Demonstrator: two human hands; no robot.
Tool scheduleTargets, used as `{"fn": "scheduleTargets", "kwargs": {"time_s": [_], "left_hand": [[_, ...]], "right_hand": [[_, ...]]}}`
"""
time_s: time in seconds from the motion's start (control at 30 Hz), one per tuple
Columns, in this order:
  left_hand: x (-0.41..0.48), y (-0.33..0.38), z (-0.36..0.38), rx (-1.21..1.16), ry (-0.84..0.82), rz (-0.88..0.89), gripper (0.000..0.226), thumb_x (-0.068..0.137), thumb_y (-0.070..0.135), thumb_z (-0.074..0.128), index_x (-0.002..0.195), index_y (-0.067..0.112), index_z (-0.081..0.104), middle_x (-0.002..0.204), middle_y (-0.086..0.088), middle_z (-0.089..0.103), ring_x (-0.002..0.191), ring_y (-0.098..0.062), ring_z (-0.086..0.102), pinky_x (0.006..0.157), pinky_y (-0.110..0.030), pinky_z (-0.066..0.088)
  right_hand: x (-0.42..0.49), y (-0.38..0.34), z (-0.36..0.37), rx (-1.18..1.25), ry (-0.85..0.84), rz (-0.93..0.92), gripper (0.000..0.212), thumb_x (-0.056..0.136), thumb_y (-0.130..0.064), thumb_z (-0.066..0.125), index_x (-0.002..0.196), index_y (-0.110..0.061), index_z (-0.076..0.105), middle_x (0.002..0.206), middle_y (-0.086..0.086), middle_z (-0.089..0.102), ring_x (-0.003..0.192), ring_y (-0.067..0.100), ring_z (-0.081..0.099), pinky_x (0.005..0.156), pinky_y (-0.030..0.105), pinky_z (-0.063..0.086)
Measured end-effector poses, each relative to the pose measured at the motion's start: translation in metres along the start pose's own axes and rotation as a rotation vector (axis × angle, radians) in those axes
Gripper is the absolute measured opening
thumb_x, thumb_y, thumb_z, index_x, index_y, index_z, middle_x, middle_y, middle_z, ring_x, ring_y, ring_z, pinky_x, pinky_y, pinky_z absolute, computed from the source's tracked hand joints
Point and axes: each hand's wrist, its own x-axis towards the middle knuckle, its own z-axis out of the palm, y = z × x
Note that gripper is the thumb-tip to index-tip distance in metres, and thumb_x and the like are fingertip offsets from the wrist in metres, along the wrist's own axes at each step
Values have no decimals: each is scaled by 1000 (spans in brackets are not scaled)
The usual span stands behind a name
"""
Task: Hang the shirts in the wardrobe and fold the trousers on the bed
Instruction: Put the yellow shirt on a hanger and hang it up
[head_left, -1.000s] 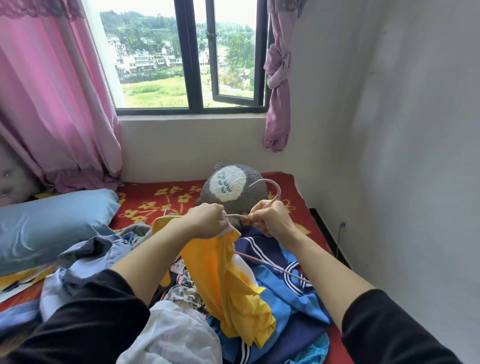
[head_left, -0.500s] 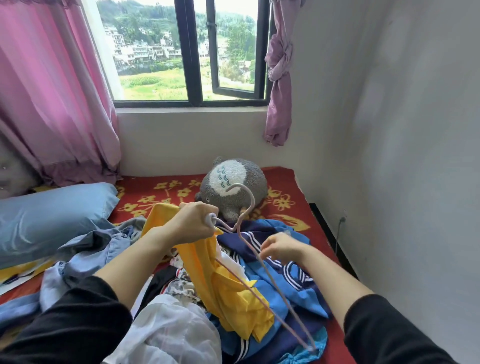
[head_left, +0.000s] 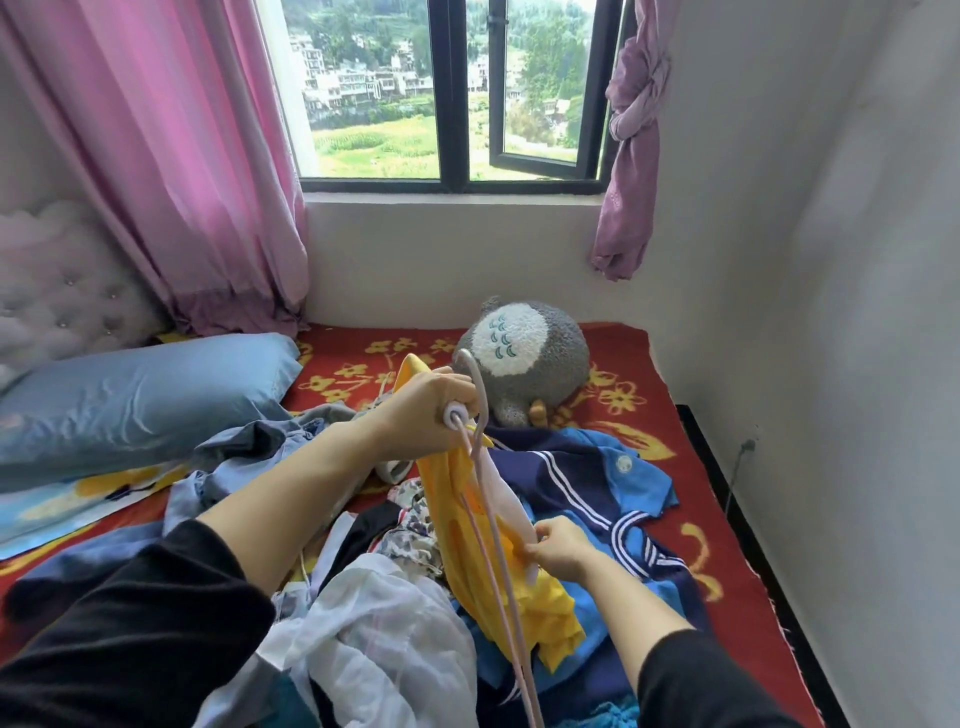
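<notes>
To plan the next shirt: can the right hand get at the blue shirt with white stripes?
Probably yes: the blue shirt lies uncovered beside the right hand, but its fingers pinch the yellow shirt and must let go first.

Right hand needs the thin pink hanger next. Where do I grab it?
Take the thin pink hanger on its bare lower bar, coming from the right: the left hand grips the hooked top, and the yellow shirt drapes along its left side.

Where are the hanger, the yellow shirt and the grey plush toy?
hanger (head_left: 481, 395): head view, on the shaft of its hook.
yellow shirt (head_left: 519, 613): head view, on its lower hanging folds.
grey plush toy (head_left: 519, 340): head view, on its white fluffy patch.
</notes>
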Motion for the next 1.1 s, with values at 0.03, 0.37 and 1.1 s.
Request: {"fn": "scheduleTargets", "kwargs": {"time_s": [0.03, 0.37, 1.1], "left_hand": [[-2, -3, -1, 18, 10, -15, 45, 68, -5, 56, 57, 33, 35, 61, 12, 39, 63, -5, 34, 63, -15, 30], [-44, -85, -7, 20, -22, -495, 13, 84, 29, 72, 79, 31, 61, 82, 7, 65, 76, -15, 64, 66, -35, 54], [-45, -90, 17, 55, -66, -427, 24, 79, -6, 51, 79, 17, 57, 69, 0, 52, 60, -12, 44, 53, -23, 34]], "right_hand": [[0, -1, 0, 31, 19, -7, 20, 81, -21, 66, 63, -25, 57, 70, -6, 58, 64, 7, 53, 58, 20, 42], [-27, 14, -39, 20, 224, -60, 27, 75, -7, 61, 63, -18, 40, 59, -3, 43, 55, 14, 43, 46, 20, 33], [-38, -11, -141, 1050, 261, 434, 21, 91, -6, 35, 88, 0, 55, 53, 12, 62, 37, 19, 59, 36, 25, 50]]}}
